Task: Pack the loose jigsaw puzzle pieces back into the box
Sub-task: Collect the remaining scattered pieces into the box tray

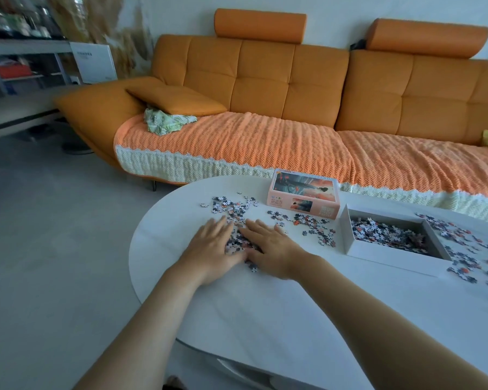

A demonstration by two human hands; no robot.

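1. L hand (212,246) & R hand (271,249) lie palm-down on the white table (265,319). Fingers are straight & spread, gripping nothing. Their inner edges press against a small pile of puzzle pieces (238,240) between them.
2. Box (392,258) sits open to the R, well apart from the pile & already part-filled w/ pieces. Lid (304,192) lies beyond it, near the table's far edge.
3. Step in hand, as I read it: herd loose pieces into 1 heap, then scoop & carry to the box.
4. To do it well, press palms low & flat so thin pieces can't slip under. Close the gap at the fingertip end 1st, since the heap can leak out there.
5. A few stray pieces (252,266) sit just outside the thumbs on the near side. Sweep them in before lifting.
6. Better, probably: slide the heap across the table to the box wall, then lift w/ 2 cupped hands. A short carry means fewer drops.
7. Lots left: scatter beyond the fingers (228,205), scatter betw. hands & box (313,223), scatter R of box (468,249). Task looks approx. half done at best.
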